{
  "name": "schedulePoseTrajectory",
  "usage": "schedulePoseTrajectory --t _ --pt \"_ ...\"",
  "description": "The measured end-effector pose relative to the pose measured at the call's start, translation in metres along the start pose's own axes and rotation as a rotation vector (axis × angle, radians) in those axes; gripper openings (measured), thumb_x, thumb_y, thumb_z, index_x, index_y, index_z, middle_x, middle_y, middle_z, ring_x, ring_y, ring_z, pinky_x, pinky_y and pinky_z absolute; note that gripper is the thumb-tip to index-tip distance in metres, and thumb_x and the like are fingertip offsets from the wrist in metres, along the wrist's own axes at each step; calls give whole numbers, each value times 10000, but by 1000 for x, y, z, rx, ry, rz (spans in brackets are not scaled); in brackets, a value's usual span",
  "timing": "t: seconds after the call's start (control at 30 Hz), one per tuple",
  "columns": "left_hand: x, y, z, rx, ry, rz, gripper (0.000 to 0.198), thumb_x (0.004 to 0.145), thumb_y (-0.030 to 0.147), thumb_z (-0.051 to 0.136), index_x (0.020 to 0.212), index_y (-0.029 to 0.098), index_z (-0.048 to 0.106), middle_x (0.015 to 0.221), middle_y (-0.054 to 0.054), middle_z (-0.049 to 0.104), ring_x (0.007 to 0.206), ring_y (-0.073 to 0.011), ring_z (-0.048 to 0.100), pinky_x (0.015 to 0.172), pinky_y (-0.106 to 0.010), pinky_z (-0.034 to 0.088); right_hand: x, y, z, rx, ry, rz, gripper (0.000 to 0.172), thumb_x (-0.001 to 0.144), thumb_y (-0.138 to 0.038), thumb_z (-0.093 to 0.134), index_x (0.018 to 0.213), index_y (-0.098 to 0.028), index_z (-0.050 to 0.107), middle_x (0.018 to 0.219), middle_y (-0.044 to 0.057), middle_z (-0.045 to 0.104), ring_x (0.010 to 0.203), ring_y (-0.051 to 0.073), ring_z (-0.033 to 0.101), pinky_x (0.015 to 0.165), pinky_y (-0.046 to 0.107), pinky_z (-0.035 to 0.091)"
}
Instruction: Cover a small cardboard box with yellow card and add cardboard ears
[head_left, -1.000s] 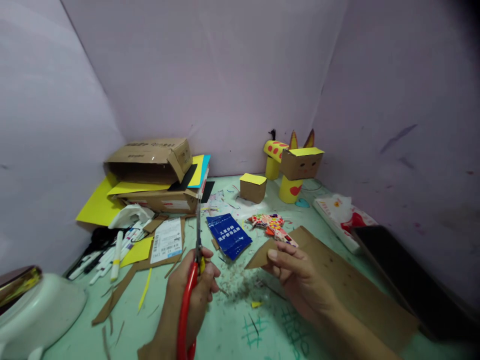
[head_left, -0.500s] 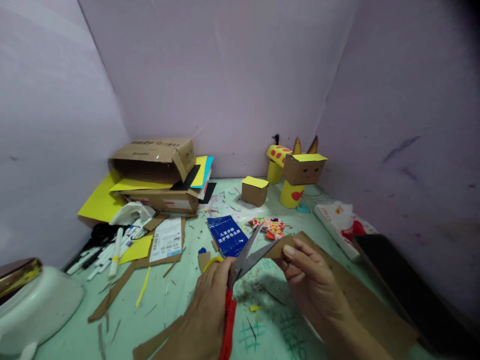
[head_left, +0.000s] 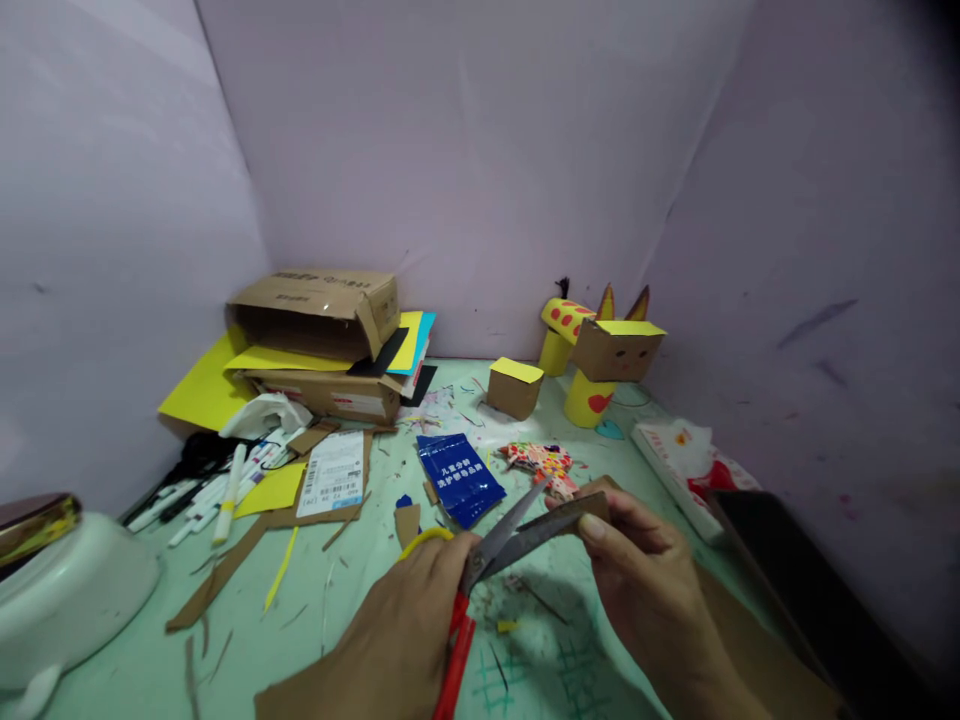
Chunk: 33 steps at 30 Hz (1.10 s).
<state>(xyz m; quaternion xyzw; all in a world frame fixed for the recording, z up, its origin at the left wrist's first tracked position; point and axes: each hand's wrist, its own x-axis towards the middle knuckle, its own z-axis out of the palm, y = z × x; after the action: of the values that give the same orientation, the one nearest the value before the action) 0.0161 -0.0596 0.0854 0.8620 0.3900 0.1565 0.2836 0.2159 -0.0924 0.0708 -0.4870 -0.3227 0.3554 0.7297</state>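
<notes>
My left hand (head_left: pixel 401 625) is closed around scissors (head_left: pixel 489 562) with a red handle; a yellow loop shows beside its knuckles. The blades point up and right, slightly apart. In my right hand (head_left: pixel 652 590) a piece of brown cardboard (head_left: pixel 592 508) is pinched between thumb and fingers. Its left end lies along the lower blade; whether it sits between the blades, I cannot tell. Just beyond the blade tips lie a blue packet (head_left: pixel 461 478) with white lettering and a colourful patterned scrap (head_left: pixel 541 462).
Cardboard boxes (head_left: pixel 315 305) and coloured sheets are stacked back left, with markers (head_left: pixel 225 490) in front. A small box (head_left: pixel 514 388) and a yellow-and-cardboard animal figure (head_left: pixel 619 352) stand at the back. A white container (head_left: pixel 67 600) is left; a dark slab (head_left: pixel 810 600) is right.
The scissor blades have come closer together. The cardboard in my right hand has tilted so its edge faces me. My view has shifted slightly.
</notes>
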Motion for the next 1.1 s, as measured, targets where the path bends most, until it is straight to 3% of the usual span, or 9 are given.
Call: schedulePoseTrajectory --t 0.33,0.6,0.83,1.1 --pt "0 -7 4 34 30 4 436 819 308 425 1243 232 492 1122 -106 625 1005 -244 573 864 -360 455 0 2 -3 45 -68 -30 181 556 -338 799 694 -241 734 706 14 647 700 172 571 676 292 476" --pt "-1 0 -9 28 -24 14 426 820 265 426 1238 251 511 1136 -94 632 977 -232 588 855 -354 465 0 1 -3 19 -94 -60 147 581 -331 784 693 -250 736 701 18 663 678 174 580 672 304 480" --pt "-1 2 -8 83 -13 6 418 814 235 425 1220 248 524 1074 -93 647 930 -231 602 818 -338 472 -1 4 -5 16 -166 -71 112 648 -323 745 737 -256 737 716 26 689 680 188 603 692 322 480" --pt "0 7 -13 118 -29 0 411 814 238 431 1214 229 525 1063 -102 641 920 -234 597 792 -332 473 -2 2 -3 63 -121 -51 112 614 -315 776 701 -256 737 704 5 672 699 162 595 691 272 481"
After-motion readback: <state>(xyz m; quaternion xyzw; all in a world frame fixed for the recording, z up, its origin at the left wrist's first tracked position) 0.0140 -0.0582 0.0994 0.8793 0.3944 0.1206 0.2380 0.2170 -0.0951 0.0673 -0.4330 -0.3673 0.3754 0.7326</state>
